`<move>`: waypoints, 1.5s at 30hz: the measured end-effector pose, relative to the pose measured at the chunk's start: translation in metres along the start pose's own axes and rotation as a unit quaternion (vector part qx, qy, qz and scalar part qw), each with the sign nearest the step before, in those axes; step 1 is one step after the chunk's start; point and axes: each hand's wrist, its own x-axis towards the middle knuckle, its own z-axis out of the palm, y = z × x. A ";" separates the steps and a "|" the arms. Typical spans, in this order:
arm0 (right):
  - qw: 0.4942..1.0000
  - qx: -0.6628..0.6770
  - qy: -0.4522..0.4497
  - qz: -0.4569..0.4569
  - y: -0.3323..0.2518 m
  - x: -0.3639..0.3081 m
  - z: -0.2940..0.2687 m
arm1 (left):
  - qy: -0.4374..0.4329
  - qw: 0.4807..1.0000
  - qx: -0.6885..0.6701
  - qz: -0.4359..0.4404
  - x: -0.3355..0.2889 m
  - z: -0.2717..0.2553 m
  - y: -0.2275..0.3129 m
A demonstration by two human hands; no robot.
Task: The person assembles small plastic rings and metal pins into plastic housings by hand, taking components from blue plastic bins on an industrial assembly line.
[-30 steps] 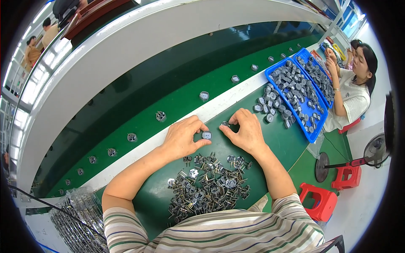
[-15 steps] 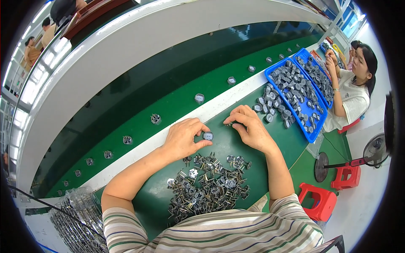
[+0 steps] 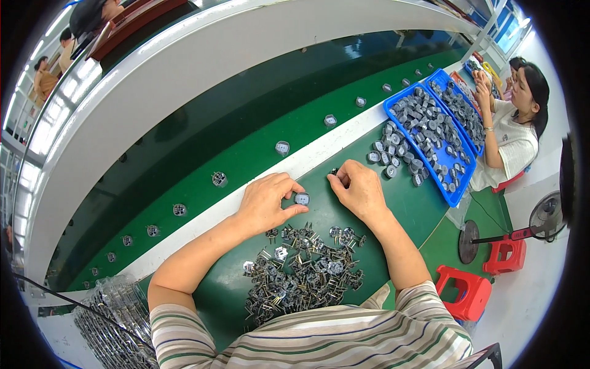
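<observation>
Between the thumb and fingers of my left hand (image 3: 263, 200) is a small grey round plastic housing (image 3: 302, 198), its lighter face turned up. My right hand (image 3: 364, 192) is a short way to its right, thumb and fingers pinched on a small dark part (image 3: 334, 172); most of that part is hidden by the fingers. Nearer my body, a heap of dark parts with metal pins (image 3: 301, 277) lies on the green tabletop (image 3: 215, 295).
Beyond a white ledge (image 3: 319, 155), a green conveyor belt (image 3: 252, 160) carries spaced round parts. Loose grey housings (image 3: 390, 147) lie beside a blue tray (image 3: 453, 200) of more at right. A co-worker (image 3: 513, 129) sits beyond. Red stools (image 3: 464, 292) and a fan (image 3: 546, 209) stand right.
My right hand has turned, its fingers curling in more around the small dark part. The parts on the belt have shifted left and nearer. My left hand has hardly moved.
</observation>
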 end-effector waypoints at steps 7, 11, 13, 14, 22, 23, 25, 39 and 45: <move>0.991 0.118 -0.021 -0.054 -0.001 0.001 -0.005 | 0.005 1.000 -0.001 0.005 -0.001 0.002 -0.002; 0.993 0.064 -0.081 -0.055 -0.008 -0.001 -0.020 | -0.006 1.000 0.006 0.001 -0.001 -0.001 -0.001; 0.982 0.016 -0.057 -0.181 -0.002 -0.001 -0.023 | -0.019 1.000 0.007 -0.005 0.000 -0.001 0.000; 0.982 0.016 -0.057 -0.181 -0.001 0.000 -0.023 | -0.017 1.000 0.010 -0.004 0.001 -0.001 0.001; 0.987 0.001 0.014 -0.158 -0.006 0.001 -0.028 | 0.009 1.000 -0.003 0.006 0.000 0.002 -0.001; 0.987 0.001 0.013 -0.158 -0.006 0.001 -0.028 | 0.008 1.000 0.000 0.005 0.000 0.003 -0.002; 0.987 -0.016 -0.047 -0.154 -0.006 0.000 -0.029 | 0.006 1.000 0.007 0.004 -0.001 0.002 -0.002; 0.978 0.141 -0.069 -0.138 -0.014 0.003 0.018 | -0.004 1.000 0.010 -0.005 -0.001 0.003 -0.003; 0.969 0.106 -0.037 -0.218 -0.018 0.002 0.020 | -0.004 1.000 0.012 -0.007 0.000 0.003 -0.002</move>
